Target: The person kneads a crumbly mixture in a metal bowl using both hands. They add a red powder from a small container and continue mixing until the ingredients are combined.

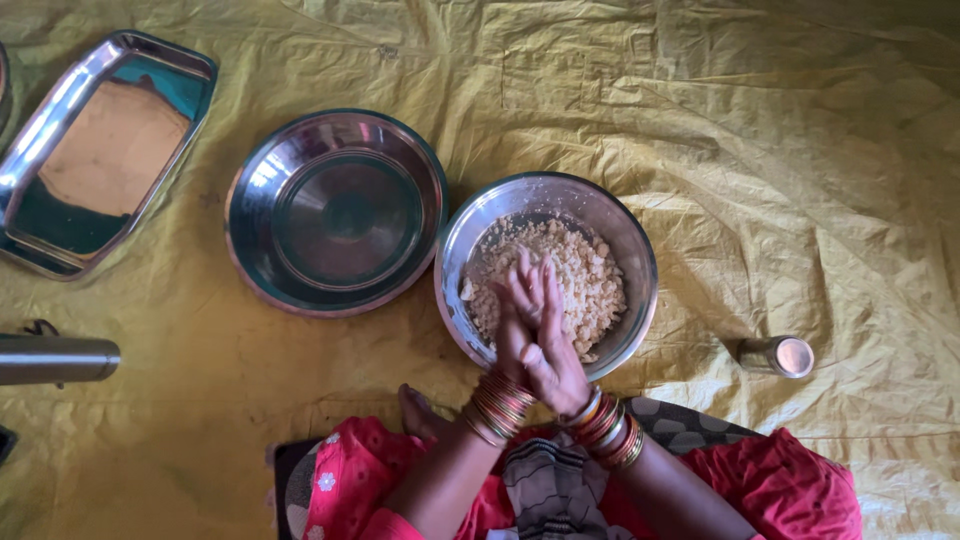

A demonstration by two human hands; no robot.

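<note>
Palms pressed together, left hand [512,325] on right hand [553,345], above crumbly dough [590,275]

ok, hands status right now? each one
Left hand: pressed palm to palm against the right over the steel bowl of crumbly dough; whether anything sits between the palms cannot be told.
Right hand: the same, fingers extended.

A round steel plate [335,212] lies on the wrinkled yellow sheet [780,150]. Farther left sits a rectangular steel tray [100,150]. A steel cylinder [55,359] lies at the left edge, and 1 small steel tumbler [778,356] lies on its side at right.
</note>
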